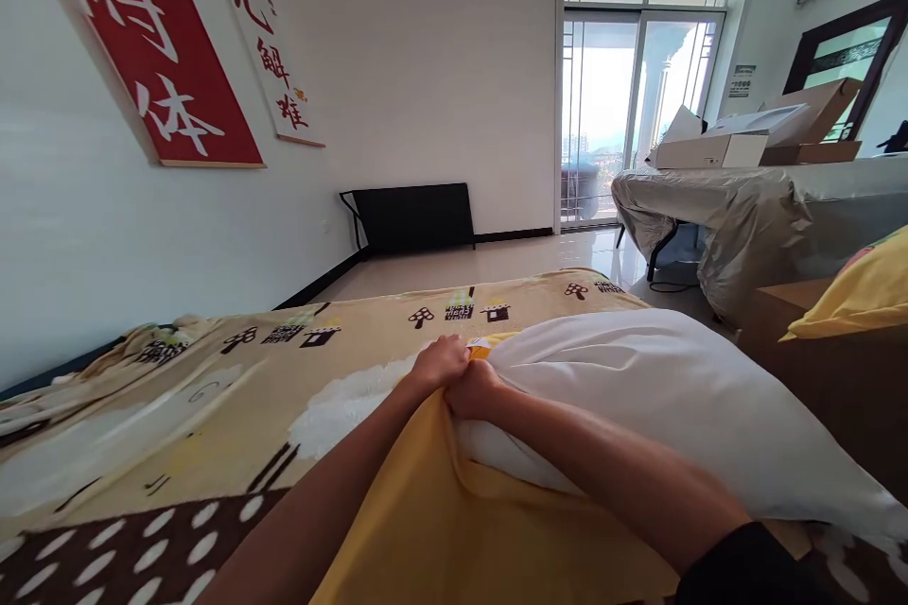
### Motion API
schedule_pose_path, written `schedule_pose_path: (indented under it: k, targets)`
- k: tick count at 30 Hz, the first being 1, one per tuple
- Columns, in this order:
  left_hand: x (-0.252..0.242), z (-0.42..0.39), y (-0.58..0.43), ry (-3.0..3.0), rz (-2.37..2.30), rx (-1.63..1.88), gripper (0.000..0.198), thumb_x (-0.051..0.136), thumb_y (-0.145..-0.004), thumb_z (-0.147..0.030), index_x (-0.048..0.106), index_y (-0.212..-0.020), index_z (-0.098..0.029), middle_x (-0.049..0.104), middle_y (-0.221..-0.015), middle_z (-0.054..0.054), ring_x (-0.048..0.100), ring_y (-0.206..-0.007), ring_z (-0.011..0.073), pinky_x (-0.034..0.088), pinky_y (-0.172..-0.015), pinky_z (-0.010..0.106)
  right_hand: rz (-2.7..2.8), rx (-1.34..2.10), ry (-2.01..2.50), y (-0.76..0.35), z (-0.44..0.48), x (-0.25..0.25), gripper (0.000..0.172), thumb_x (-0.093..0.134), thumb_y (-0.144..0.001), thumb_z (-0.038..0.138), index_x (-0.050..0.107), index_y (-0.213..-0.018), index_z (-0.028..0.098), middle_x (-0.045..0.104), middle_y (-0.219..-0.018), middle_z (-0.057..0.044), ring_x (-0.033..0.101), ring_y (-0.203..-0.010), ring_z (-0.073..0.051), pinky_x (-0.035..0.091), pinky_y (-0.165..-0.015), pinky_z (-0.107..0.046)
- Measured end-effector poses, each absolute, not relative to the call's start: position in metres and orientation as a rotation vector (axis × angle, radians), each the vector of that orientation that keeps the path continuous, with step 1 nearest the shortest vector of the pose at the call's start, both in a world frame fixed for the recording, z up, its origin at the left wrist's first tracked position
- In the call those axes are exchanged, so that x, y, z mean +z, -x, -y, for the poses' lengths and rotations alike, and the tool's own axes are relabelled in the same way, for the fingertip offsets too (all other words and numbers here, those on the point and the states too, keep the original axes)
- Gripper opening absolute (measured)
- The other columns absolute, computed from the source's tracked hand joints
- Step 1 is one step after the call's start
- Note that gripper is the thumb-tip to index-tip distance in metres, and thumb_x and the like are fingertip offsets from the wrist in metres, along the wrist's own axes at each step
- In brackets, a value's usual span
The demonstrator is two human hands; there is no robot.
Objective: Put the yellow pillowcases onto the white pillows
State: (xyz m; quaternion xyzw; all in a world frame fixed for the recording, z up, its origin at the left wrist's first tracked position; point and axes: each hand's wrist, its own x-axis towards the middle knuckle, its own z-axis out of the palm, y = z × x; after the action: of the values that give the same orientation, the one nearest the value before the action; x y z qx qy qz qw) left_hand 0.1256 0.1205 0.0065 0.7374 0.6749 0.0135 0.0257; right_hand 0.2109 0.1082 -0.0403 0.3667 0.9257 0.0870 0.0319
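A white pillow lies on the patterned blanket, its left end tucked at the opening of a yellow cloth cover. The cover hangs toward me below my wrists. My left hand is closed on the cover's edge near the pillow's left end. Right beside it, touching, my right hand is closed on the bunched yellow cloth and the pillow's end. A small white tag and a bit of orange cloth show just above my fingers. What lies inside my grip is hidden.
On the right, a yellow pillow rests on a brown box. Behind stands a plastic-covered table with open cardboard boxes. A black folded frame leans on the far wall, left of glass doors.
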Motion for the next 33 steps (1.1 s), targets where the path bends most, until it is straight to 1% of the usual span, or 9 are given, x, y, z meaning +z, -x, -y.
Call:
schedule_pose_path:
  k: [4,10,16,19,21,24,26,29,33]
  targets:
    - [0.017,-0.109,-0.114,-2.38,-1.974,0.159,0.032,0.035,-0.09,-0.027,0.063,-0.079,-0.015,0.067,-0.081,0.005,0.061,-0.078,0.016,0.041,-0.067,0.025,-2.859,0.209,-1.164,-0.215,-0.119,-0.043,0.028,0.045,-0.089,0.02,0.069,-0.1,0.013,0.071,-0.102,-0.015,0.067,-0.094,-0.026,0.053,-0.077,-0.038]
    - [0.017,-0.105,-0.114,-2.41,-2.001,0.198,0.033,0.035,-0.085,-0.027,0.061,-0.068,-0.016,0.067,-0.076,0.008,0.06,-0.075,0.0186,0.034,-0.059,0.026,-2.949,0.16,-1.167,-0.224,-0.116,-0.05,0.03,0.044,-0.089,0.029,0.069,-0.097,0.013,0.071,-0.096,-0.014,0.067,-0.089,-0.026,0.052,-0.076,-0.037]
    - [0.004,-0.095,-0.121,-2.4,-2.058,0.108,0.03,0.037,-0.084,-0.028,0.063,-0.072,-0.016,0.068,-0.084,0.012,0.063,-0.079,0.022,0.04,-0.063,0.028,-3.075,0.071,-0.869,-0.251,-0.113,-0.03,0.058,0.06,-0.077,0.054,0.062,-0.116,0.012,0.06,-0.123,-0.017,0.053,-0.117,-0.032,0.04,-0.099,-0.044]
    - [0.002,-0.08,-0.118,-2.405,-2.114,0.068,0.033,0.035,-0.086,-0.03,0.065,-0.081,-0.017,0.068,-0.087,0.013,0.064,-0.082,0.0238,0.043,-0.065,0.03,-3.106,-0.344,-0.659,-0.288,-0.134,-0.003,0.051,0.059,-0.081,0.048,0.059,-0.122,0.017,0.06,-0.127,-0.01,0.054,-0.117,-0.024,0.041,-0.099,-0.035]
    - [0.002,-0.071,-0.117,-2.419,-2.147,0.033,0.033,0.035,-0.086,-0.03,0.065,-0.084,-0.017,0.068,-0.087,0.013,0.064,-0.083,0.0247,0.045,-0.067,0.032,-3.148,-0.513,-0.772,-0.32,-0.152,0.01,0.047,0.059,-0.082,0.043,0.059,-0.123,0.02,0.06,-0.128,-0.005,0.055,-0.117,-0.019,0.039,-0.099,-0.027]
    - [0.001,-0.059,-0.124,-2.474,-2.157,-0.024,0.03,0.039,-0.085,-0.028,0.067,-0.085,-0.016,0.069,-0.086,0.014,0.065,-0.085,0.0265,0.046,-0.072,0.035,-3.039,-0.354,-1.277,-0.358,-0.175,0.01,0.069,0.071,-0.072,0.045,0.049,-0.134,0.023,0.051,-0.138,-0.005,0.046,-0.127,-0.022,0.034,-0.104,-0.031]
    - [-0.002,-0.054,-0.131,-2.523,-2.15,-0.043,0.028,0.041,-0.084,-0.023,0.067,-0.085,-0.015,0.069,-0.086,0.015,0.065,-0.086,0.0276,0.045,-0.077,0.038,-2.891,-0.268,-1.451,-0.369,-0.18,-0.002,0.076,0.071,-0.07,0.049,0.045,-0.137,0.023,0.052,-0.137,-0.009,0.05,-0.123,-0.025,0.038,-0.1,-0.034]
    - [-0.008,-0.058,-0.14,-2.573,-2.174,-0.024,0.026,0.043,-0.082,-0.014,0.067,-0.093,-0.012,0.068,-0.094,0.018,0.063,-0.094,0.0302,0.045,-0.082,0.041,-2.847,-0.214,-1.447,-0.365,-0.175,-0.022,0.062,0.065,-0.075,0.05,0.055,-0.128,0.02,0.063,-0.121,-0.012,0.061,-0.108,-0.025,0.046,-0.087,-0.031]
    - [-0.014,-0.082,-0.144,-2.566,-2.22,0.044,0.033,0.037,-0.085,-0.01,0.06,-0.108,-0.012,0.067,-0.098,0.018,0.064,-0.094,0.0292,0.047,-0.078,0.04,-2.877,-0.029,-1.415,-0.348,-0.151,-0.029,0.041,0.058,-0.081,0.044,0.059,-0.115,0.021,0.069,-0.106,-0.011,0.065,-0.096,-0.025,0.047,-0.076,-0.031]
